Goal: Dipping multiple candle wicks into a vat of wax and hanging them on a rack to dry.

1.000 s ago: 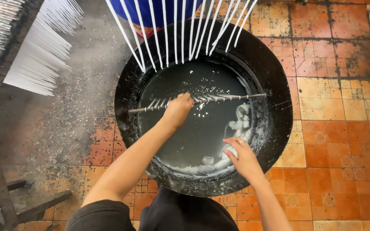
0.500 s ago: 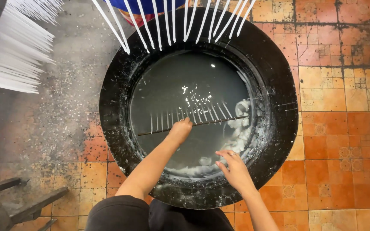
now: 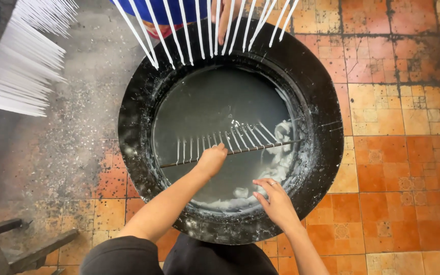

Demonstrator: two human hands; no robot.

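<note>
Candles [image 3: 230, 138], thin and white, hang in a row from a slim dark metal rod [image 3: 260, 147] that lies across the middle of a wide, round black vat [image 3: 327, 127] filled with cloudy grey liquid wax [image 3: 215, 107].

At far left, a dense fan of finished white candles [image 3: 19, 76] juts over a dusty grey concrete floor [image 3: 77, 127] speckled with white drips. Below it, at the bottom left corner, sits a dark wooden frame [image 3: 31, 252].

Near the centre, the left hand [image 3: 212, 159] is closed in a fist around the rod, about midway along it, holding the row just at the wax surface. The vat's broad rim is crusted with pale splashes.

Further right, the right hand [image 3: 276, 201] rests with fingers loosely spread and open on the vat's near inner edge, touching soft white lumps of wax [image 3: 281, 163] that curl along the right inner wall.

Above the vat's far rim, another row of long white candles [image 3: 204, 28] hangs, and another person's hand [image 3: 223, 20] and blue clothing show behind it.

At right, worn orange and red floor tiles [image 3: 398, 153] with dark stains stretch to the edge.
</note>
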